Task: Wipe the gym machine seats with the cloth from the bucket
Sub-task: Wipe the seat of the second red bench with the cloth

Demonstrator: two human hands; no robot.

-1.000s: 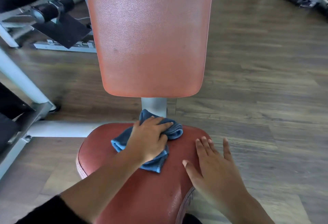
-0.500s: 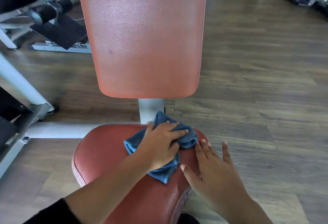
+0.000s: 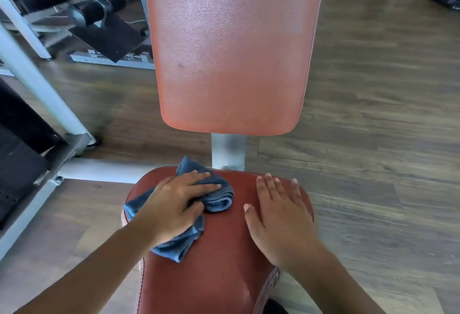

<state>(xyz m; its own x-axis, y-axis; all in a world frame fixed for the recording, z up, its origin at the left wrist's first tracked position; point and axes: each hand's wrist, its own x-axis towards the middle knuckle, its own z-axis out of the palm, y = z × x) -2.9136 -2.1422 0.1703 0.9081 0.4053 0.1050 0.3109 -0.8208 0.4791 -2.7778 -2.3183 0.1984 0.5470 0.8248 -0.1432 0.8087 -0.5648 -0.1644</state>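
The blue cloth (image 3: 220, 198) has swung back to the left half of the red seat pad (image 3: 219, 276). Half a second ago it was bunched almost against the other hand, so this looks like the return stroke of a side-to-side wipe across the rear of the seat. The left hand (image 3: 178, 205) lies on top of the cloth, fingers stretched nearly straight and pressing it down, not gripping it. The right hand (image 3: 280, 219) holds nothing and has stayed flat on the pad's right side, fingers extended, probably as a brace. Judging by the wet sheen near the front edge, the seat is partly wiped. The backrest (image 3: 231, 52) stands above, apart from both hands.
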